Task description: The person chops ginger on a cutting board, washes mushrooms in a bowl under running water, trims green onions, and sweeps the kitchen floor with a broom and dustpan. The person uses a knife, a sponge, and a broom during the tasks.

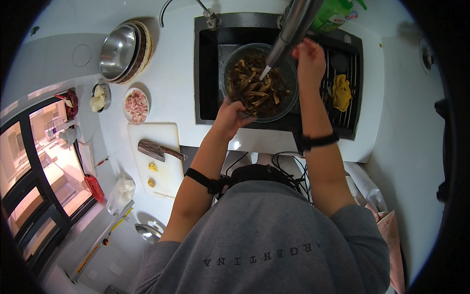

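Note:
A clear glass bowl (pixel 293 96) sits inside the black sink (pixel 209 110). Brown, shredded strips of what look like dried mushrooms (pixel 253 88) fill it. My left hand (pixel 231 119) grips the bowl's near-left rim, thumb above and fingers along the outside. Above the bowl slants the metal faucet (pixel 290 29), with a short white stream at its lower end. My right hand (pixel 311 60) is raised beside the faucet at the bowl's far-right side. Its fingers are blurred and partly behind the faucet, so whether they hold anything cannot be told.
Right of the bowl, a yellow cloth (pixel 341 92) lies on the drain rack (pixel 352 117). A cleaver (pixel 158 150) and ginger pieces (pixel 152 167) rest on a white cutting board (pixel 137 134). Beyond are diced meat (pixel 136 106), stacked metal bowls (pixel 117 51) and a green bottle (pixel 330 18).

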### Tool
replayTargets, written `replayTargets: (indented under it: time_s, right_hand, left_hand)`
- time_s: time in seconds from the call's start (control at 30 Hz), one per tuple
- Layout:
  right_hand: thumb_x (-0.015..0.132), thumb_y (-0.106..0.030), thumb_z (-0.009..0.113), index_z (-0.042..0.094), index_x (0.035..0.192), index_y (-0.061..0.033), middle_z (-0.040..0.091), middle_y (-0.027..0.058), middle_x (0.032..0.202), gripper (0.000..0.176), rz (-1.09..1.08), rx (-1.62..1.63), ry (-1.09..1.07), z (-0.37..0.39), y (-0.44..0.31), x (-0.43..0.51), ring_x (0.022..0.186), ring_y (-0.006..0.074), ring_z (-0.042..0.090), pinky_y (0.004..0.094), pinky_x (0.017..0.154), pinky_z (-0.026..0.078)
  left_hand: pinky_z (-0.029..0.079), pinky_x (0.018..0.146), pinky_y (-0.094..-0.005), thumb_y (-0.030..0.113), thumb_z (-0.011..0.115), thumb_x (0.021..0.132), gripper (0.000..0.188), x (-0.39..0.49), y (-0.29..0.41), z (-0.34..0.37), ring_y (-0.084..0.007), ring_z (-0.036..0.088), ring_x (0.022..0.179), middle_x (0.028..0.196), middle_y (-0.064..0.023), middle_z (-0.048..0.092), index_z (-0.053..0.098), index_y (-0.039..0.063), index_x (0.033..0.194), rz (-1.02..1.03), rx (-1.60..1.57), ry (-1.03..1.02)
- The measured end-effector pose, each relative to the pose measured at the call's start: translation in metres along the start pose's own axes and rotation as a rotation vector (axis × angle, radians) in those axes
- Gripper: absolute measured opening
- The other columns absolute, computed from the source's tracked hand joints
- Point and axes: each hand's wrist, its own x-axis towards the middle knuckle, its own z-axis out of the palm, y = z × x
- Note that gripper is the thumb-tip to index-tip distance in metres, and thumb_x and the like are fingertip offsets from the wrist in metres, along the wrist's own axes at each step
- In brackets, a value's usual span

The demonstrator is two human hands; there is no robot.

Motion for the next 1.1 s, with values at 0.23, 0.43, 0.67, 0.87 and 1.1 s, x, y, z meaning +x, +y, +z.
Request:
replayTargets:
  time_s: [0.23, 0.43, 0.67, 0.87, 1.1]
  right_hand:
    - [0.082, -0.04, 0.074, 0.06, 0.127, -0.014, 0.054, 0.0132, 0.133, 0.054, -0.282, -0.882, -0.439, 0.027, 0.008, -0.076, 0.13, 0.0329, 0.045, 0.0614, 0.11, 0.026]
    - [0.078, -0.041, 0.075, 0.056, 0.135, -0.022, 0.045, 0.0176, 0.141, 0.063, -0.58, -1.021, -1.003, 0.006, -0.007, -0.072, 0.136, 0.0386, 0.036, 0.0696, 0.113, 0.009]
    - [0.073, -0.023, 0.075, 0.059, 0.131, -0.0197, 0.05, 0.0122, 0.141, 0.06, -0.344, -0.878, -0.839, 0.01, -0.001, -0.068, 0.126, 0.0415, 0.047, 0.0495, 0.103, 0.043]
    - [0.073, -0.028, 0.077, 0.048, 0.142, -0.0201, 0.046, 0.0191, 0.139, 0.076, -0.193, -0.864, -0.735, 0.024, 0.013, -0.051, 0.127, 0.042, 0.044, 0.0591, 0.105, 0.036]
    - [0.07, -0.028, 0.08, 0.052, 0.133, -0.0217, 0.051, 0.0118, 0.136, 0.069, -0.507, -0.845, -0.873, 0.036, 0.014, -0.068, 0.13, 0.0395, 0.044, 0.0678, 0.112, 0.016]
  left_hand:
    - [0.054, 0.094, -0.0522, -0.001, 0.048, 0.082, 0.068, 0.011, -0.008, 0.02, -0.0349, 0.055, 0.119, 0.133, -0.0179, 0.046, 0.025, 0.013, 0.144, 0.027, 0.12, -0.032]
    - [0.055, 0.093, -0.0517, -0.001, 0.047, 0.081, 0.068, 0.005, 0.014, 0.01, -0.0337, 0.058, 0.115, 0.13, -0.0178, 0.048, 0.025, 0.012, 0.144, 0.045, 0.115, -0.08]
    - [0.057, 0.089, -0.0509, -0.003, 0.046, 0.079, 0.068, 0.011, 0.005, 0.015, -0.0332, 0.059, 0.111, 0.128, -0.0183, 0.048, 0.026, 0.011, 0.142, 0.073, 0.088, -0.005]
    - [0.057, 0.09, -0.0507, -0.002, 0.048, 0.079, 0.067, 0.012, -0.002, 0.014, -0.0343, 0.059, 0.112, 0.129, -0.0179, 0.047, 0.025, 0.012, 0.141, 0.069, 0.067, 0.019]
    - [0.056, 0.092, -0.0525, -0.002, 0.049, 0.079, 0.069, 0.016, 0.002, 0.008, -0.0349, 0.058, 0.113, 0.129, -0.0185, 0.047, 0.023, 0.012, 0.142, 0.044, 0.082, -0.044]
